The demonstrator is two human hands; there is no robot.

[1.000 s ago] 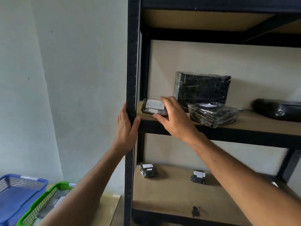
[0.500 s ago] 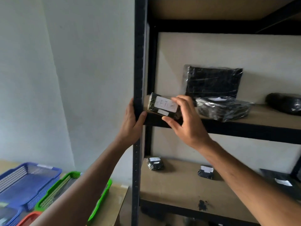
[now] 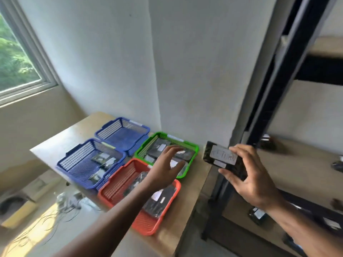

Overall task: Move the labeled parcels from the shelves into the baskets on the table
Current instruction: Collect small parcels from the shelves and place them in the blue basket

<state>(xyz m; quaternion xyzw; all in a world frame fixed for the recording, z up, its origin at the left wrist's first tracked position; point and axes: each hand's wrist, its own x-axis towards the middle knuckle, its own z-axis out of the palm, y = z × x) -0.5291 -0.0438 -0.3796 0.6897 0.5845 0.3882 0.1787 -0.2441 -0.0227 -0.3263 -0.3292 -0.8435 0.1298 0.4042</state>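
My right hand grips a small black wrapped parcel with a white handwritten label, held in the air between the table edge and the shelf post. My left hand hovers with fingers spread over the green basket and the red basket, holding nothing. Both of these baskets hold black labeled parcels. The near blue basket has a few small parcels; the far blue basket looks bare inside.
The baskets stand on a wooden table against the white wall. The black metal shelf frame rises at right, with more small parcels on its lower boards. A window is at left; cables lie on the floor.
The view swung from the shelf down to the table. My right hand carried the labeled parcel off the shelf toward the baskets. My left hand let go of the shelf post and moved over the baskets.
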